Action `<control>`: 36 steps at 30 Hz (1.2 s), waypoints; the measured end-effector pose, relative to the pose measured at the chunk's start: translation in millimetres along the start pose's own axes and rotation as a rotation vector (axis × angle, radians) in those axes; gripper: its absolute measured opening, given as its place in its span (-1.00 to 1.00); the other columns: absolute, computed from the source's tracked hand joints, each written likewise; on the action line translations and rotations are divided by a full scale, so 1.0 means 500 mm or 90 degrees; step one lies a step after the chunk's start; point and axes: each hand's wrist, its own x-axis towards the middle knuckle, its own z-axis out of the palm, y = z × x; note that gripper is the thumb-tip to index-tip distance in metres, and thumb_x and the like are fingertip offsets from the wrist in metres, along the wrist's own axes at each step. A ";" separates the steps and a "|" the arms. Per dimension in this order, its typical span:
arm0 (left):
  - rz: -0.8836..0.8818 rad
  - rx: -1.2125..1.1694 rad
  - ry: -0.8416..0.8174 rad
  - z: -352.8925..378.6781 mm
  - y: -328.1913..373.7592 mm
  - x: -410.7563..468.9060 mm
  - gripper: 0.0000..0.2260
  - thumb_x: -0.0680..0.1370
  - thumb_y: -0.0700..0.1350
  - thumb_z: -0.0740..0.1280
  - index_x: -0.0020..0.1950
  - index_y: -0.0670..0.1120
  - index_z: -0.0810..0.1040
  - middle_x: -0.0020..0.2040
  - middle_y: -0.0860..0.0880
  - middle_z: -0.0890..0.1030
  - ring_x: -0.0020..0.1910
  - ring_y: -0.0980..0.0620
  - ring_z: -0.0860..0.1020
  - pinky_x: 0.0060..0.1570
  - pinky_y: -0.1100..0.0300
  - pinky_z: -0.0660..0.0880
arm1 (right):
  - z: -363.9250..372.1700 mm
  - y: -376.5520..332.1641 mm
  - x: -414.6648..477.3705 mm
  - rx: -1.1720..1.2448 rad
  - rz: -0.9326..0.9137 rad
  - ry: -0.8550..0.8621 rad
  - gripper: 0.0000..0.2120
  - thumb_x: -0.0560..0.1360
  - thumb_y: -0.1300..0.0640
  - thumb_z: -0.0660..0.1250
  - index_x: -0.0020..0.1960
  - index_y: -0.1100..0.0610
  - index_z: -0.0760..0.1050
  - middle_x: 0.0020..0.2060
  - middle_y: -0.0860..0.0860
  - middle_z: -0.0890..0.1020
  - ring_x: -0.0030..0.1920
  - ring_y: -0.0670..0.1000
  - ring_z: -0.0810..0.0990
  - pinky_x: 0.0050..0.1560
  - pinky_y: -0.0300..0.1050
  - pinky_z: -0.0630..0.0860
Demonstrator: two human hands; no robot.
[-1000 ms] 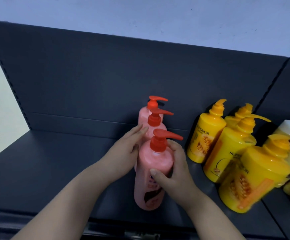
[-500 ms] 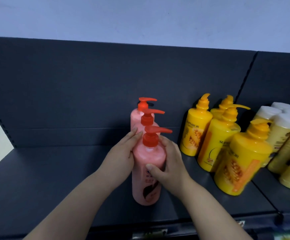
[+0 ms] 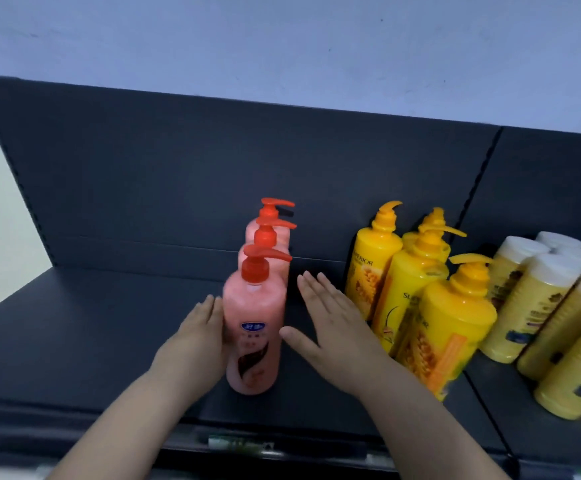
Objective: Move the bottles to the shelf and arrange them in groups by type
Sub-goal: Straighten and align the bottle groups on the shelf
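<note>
Head view: left hand (image 3: 195, 336) lies flat against the front pink bottle (image 3: 253, 327), near the shelf's (image 3: 91, 341) front edge; right hand (image 3: 330, 323) is open, just beside it. Behind, two more pink bottles. Row-straightening looks done; next, fetch more bottles.

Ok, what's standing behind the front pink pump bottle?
Two more pink bottles queue behind the front pink pump bottle, toward the shelf's back panel. Only their red pumps and shoulders show; their bodies are hidden.
</note>
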 end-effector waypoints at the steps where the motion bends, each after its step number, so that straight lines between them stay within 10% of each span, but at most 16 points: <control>1: -0.041 0.031 -0.035 0.011 0.011 -0.016 -0.47 0.63 -0.06 0.04 0.55 -0.10 -0.09 0.56 -0.05 -0.05 0.53 0.02 -0.05 0.47 0.14 0.03 | -0.005 0.010 -0.011 -0.009 0.002 -0.011 -0.26 0.51 -0.35 -0.10 0.53 -0.02 -0.25 0.53 -0.11 -0.17 0.49 -0.13 -0.28 0.50 -0.10 -0.22; 8: -0.121 0.219 0.045 0.047 0.121 -0.116 -0.61 0.61 0.13 0.04 0.34 -0.03 0.36 0.32 0.01 0.44 0.30 -0.01 0.39 0.13 0.12 0.43 | -0.020 0.077 -0.093 0.015 -0.022 -0.051 -0.24 0.46 -0.37 -0.20 0.54 -0.01 -0.22 0.53 -0.12 -0.16 0.48 -0.16 -0.30 0.46 -0.18 -0.26; 15: 0.044 0.139 0.126 0.061 0.239 -0.147 -0.56 0.61 0.15 0.03 0.49 0.18 0.15 0.46 0.16 0.28 0.40 0.11 0.29 0.20 0.16 0.41 | -0.053 0.123 -0.167 0.087 -0.036 -0.033 -0.21 0.42 -0.37 -0.21 0.54 0.00 -0.19 0.52 -0.16 -0.15 0.46 -0.22 -0.31 0.40 -0.29 -0.27; 20: 0.182 0.151 0.154 0.086 0.286 -0.111 -0.52 0.49 0.13 0.07 0.25 -0.04 0.56 0.23 -0.11 0.58 0.20 -0.11 0.56 0.06 -0.03 0.54 | -0.090 0.160 -0.205 0.134 -0.043 0.012 -0.30 0.46 -0.35 -0.16 0.51 -0.09 -0.20 0.49 -0.26 -0.16 0.43 -0.31 -0.34 0.44 -0.28 -0.23; 31: 0.310 0.101 0.154 0.084 0.354 0.002 -0.39 0.50 0.23 -0.11 0.50 0.03 0.20 0.47 -0.04 0.30 0.46 -0.02 0.24 0.39 0.04 0.23 | -0.201 0.257 -0.234 0.254 0.040 0.427 -0.51 0.54 -0.29 0.02 0.32 -0.07 0.38 0.22 -0.26 0.49 0.25 -0.33 0.41 0.19 -0.39 0.36; 36: 0.334 0.083 0.134 0.097 0.365 0.070 -0.48 0.61 0.13 0.03 0.54 0.05 -0.03 0.55 0.08 0.05 0.52 0.10 -0.01 0.45 0.18 0.03 | -0.213 0.300 -0.224 0.301 0.179 0.478 -0.62 0.44 -0.27 0.11 0.23 -0.28 0.35 0.21 -0.31 0.48 0.25 -0.31 0.42 0.26 -0.22 0.40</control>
